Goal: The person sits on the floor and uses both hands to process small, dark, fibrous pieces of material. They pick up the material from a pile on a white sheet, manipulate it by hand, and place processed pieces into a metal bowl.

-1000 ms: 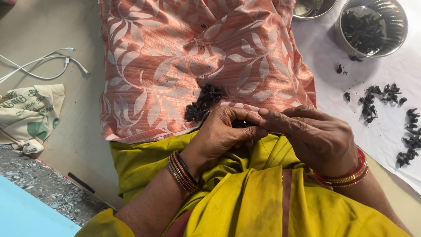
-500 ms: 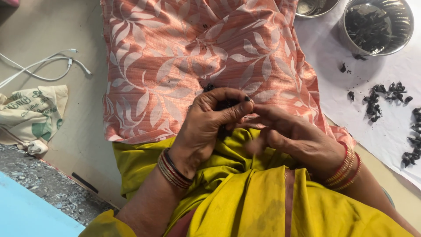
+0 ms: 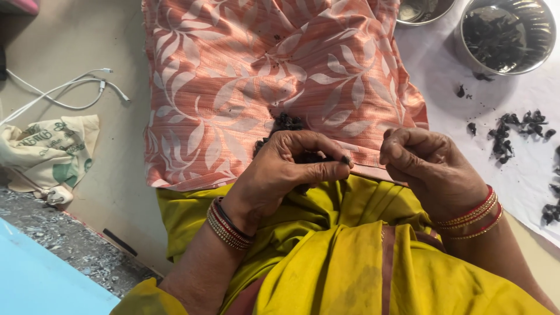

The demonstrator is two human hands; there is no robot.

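We see a small heap of dark pods (image 3: pixel 290 123) lying on a pink leaf-patterned cloth (image 3: pixel 233 76) spread over the lap, just above the left hand (image 3: pixel 286 169). That hand is curled, its thumb and forefinger pinched on one dark pod (image 3: pixel 346 158) at their tips, with more dark bits half hidden under the bent fingers. Stacked red and gold bangles (image 3: pixel 226 224) ring its wrist.

The right hand (image 3: pixel 429 166) sits just beside it, a small gap between the two. Its fingers are folded inward into a loose fist; we cannot tell whether anything lies inside. Red and gold bangles (image 3: pixel 473 214) circle this wrist too. Both hands rest at the near edge of the cloth, where it meets a yellow garment (image 3: pixel 350 268) covering the knees.

To the right, a white sheet (image 3: pixel 443 81) lies on the floor, partly under the cloth's edge. Scattered pods (image 3: pixel 513 128) are strewn over it in loose clusters. At its far end stands a steel bowl (image 3: pixel 506 34) holding dark material, and a second steel bowl (image 3: pixel 423 10) is cut off by the top edge.

To the left, on the bare floor, lie a looped white cable (image 3: pixel 70 96) and a crumpled printed cloth bag (image 3: pixel 49 154). A light blue surface (image 3: pixel 41 280) fills the lower left corner.
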